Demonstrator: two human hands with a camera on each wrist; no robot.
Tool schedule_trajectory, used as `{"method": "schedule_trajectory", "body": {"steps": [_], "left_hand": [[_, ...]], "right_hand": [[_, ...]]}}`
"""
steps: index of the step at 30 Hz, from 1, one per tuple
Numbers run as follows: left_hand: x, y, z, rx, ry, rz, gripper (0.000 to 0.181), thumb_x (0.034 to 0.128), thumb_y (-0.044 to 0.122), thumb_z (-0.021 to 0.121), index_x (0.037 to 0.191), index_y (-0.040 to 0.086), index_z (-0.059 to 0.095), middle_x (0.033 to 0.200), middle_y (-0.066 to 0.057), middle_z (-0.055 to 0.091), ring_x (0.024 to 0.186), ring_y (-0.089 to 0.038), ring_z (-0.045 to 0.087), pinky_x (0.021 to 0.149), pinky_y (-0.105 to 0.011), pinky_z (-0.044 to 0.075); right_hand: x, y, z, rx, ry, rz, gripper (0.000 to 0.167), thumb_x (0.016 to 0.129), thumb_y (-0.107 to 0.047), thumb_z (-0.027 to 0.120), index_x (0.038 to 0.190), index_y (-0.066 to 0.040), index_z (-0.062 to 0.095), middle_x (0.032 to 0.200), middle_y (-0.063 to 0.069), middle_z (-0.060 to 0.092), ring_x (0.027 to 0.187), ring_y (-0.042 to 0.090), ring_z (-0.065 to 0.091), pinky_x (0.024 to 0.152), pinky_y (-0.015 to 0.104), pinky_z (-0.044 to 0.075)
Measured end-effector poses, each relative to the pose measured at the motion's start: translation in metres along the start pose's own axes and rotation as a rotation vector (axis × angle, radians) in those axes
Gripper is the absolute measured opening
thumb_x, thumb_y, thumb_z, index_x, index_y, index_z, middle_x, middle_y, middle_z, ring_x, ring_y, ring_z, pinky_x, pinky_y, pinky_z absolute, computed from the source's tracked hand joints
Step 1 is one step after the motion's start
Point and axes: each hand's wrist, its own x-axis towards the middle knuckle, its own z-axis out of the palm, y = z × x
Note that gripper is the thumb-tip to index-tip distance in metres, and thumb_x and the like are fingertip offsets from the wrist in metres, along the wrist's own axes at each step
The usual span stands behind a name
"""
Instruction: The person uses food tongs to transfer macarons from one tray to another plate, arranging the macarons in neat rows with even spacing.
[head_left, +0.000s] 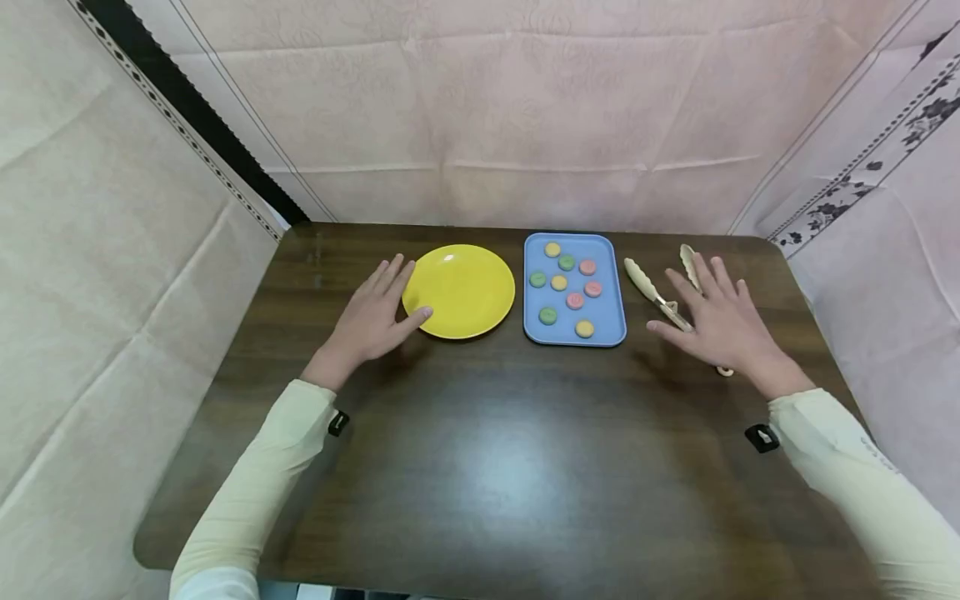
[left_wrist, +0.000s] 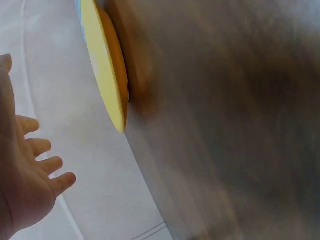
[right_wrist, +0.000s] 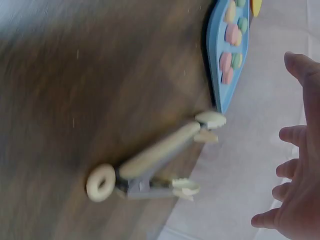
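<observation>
My left hand (head_left: 372, 321) is held beside the left edge of the yellow plate (head_left: 459, 292), fingers spread and holding nothing; in the left wrist view the hand (left_wrist: 30, 175) is apart from the plate (left_wrist: 107, 65). Above the cream-handled tongs (head_left: 645, 283) is my right hand (head_left: 723, 327), spread and hiding part of them. The right wrist view shows the tongs (right_wrist: 160, 152) lying with their arms apart, not touched by the right hand (right_wrist: 300, 175). Between plate and tongs lies a blue tray (head_left: 536, 325) with several yellow, green and pink round pieces, also partly visible as a tray (right_wrist: 227, 95) in that view.
The brown table (head_left: 480, 467) carries the plate, tray and tongs along its far side. Pale cloth (head_left: 525, 108) hangs behind the far edge and at both sides. Black wrist devices (head_left: 762, 437) are by the sleeves.
</observation>
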Motion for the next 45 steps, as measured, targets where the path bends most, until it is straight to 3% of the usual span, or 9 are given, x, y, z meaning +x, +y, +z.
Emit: {"method": "schedule_trajectory", "body": {"steps": [6,11,14,19,28,36,40,43,45], "left_hand": [[0.004,-0.006,-0.006,-0.179,0.068,-0.089,0.093,0.0967,0.071,0.049,0.166,0.018,0.016,0.171,-0.007,0.014,0.155,-0.037,0.019,0.118,-0.065,0.024],[0.007,-0.015,-0.001,-0.381,0.094,-0.175,0.091,0.0971,0.062,0.059,0.165,0.016,0.019,0.168,-0.013,0.021,0.149,-0.038,0.031,0.113,-0.061,0.037],[0.009,-0.020,0.004,-0.504,0.078,-0.237,0.092,0.0965,0.058,0.062,0.165,0.017,0.018,0.167,-0.015,0.023,0.147,-0.037,0.035,0.107,-0.057,0.045],[0.011,-0.026,0.016,-0.608,0.020,-0.319,0.097,0.0950,0.053,0.068,0.166,0.016,0.013,0.166,-0.016,0.022,0.148,-0.036,0.035,0.112,-0.056,0.041],[0.016,-0.032,0.037,-0.825,-0.034,-0.360,0.105,0.0920,0.038,0.078,0.166,0.018,0.006,0.167,-0.018,0.020,0.145,-0.036,0.039,0.110,-0.050,0.045],[0.021,-0.034,0.049,-0.888,-0.036,-0.351,0.111,0.0885,0.027,0.083,0.166,0.012,0.005,0.160,-0.018,0.036,0.139,-0.034,0.048,0.107,-0.046,0.048],[0.016,-0.018,0.031,-0.878,-0.076,-0.384,0.106,0.0896,0.018,0.082,0.164,0.005,0.008,0.162,-0.018,0.033,0.140,-0.034,0.045,0.109,-0.047,0.046],[0.013,-0.005,0.018,-0.860,-0.105,-0.387,0.101,0.0906,0.013,0.080,0.163,0.000,0.011,0.164,-0.019,0.029,0.141,-0.036,0.044,0.110,-0.048,0.045],[0.012,-0.005,0.019,-0.855,-0.104,-0.375,0.100,0.0904,0.013,0.080,0.163,0.000,0.013,0.165,-0.018,0.027,0.141,-0.036,0.045,0.109,-0.048,0.046]], "right_hand": [[-0.002,0.017,-0.013,-0.012,0.010,0.039,0.098,0.095,-0.069,0.054,0.165,-0.012,0.017,0.169,0.024,-0.008,0.153,0.048,-0.008,0.113,0.076,0.015],[-0.004,0.033,-0.010,0.027,0.002,0.080,0.101,0.093,-0.068,0.058,0.163,-0.005,0.021,0.168,0.027,-0.007,0.151,0.055,-0.001,0.113,0.074,0.017],[-0.005,0.045,-0.005,0.066,0.011,0.112,0.104,0.092,-0.069,0.060,0.163,-0.006,0.020,0.168,0.027,-0.004,0.150,0.057,0.005,0.110,0.077,0.019],[-0.005,0.062,0.004,0.120,0.036,0.169,0.107,0.090,-0.069,0.063,0.165,-0.009,0.016,0.166,0.032,0.005,0.145,0.062,0.015,0.102,0.081,0.022],[-0.003,0.071,0.015,0.193,-0.047,0.255,0.116,0.089,-0.073,0.061,0.164,-0.002,0.007,0.153,0.046,0.020,0.136,0.065,0.025,0.101,0.080,0.026],[0.001,0.069,0.029,0.213,-0.052,0.313,0.124,0.085,-0.079,0.060,0.160,0.007,0.011,0.146,0.047,0.030,0.129,0.064,0.034,0.097,0.078,0.033],[0.001,0.068,0.036,0.231,-0.049,0.315,0.123,0.085,-0.078,0.061,0.157,0.012,0.018,0.134,0.042,0.043,0.120,0.059,0.042,0.093,0.074,0.037],[0.002,0.070,0.042,0.247,-0.020,0.296,0.107,0.085,-0.076,0.064,0.147,0.008,0.038,0.120,0.035,0.053,0.110,0.052,0.049,0.085,0.067,0.042],[0.002,0.070,0.045,0.252,0.001,0.280,0.095,0.084,-0.074,0.066,0.133,0.005,0.048,0.110,0.030,0.059,0.102,0.047,0.052,0.079,0.061,0.043]]}}
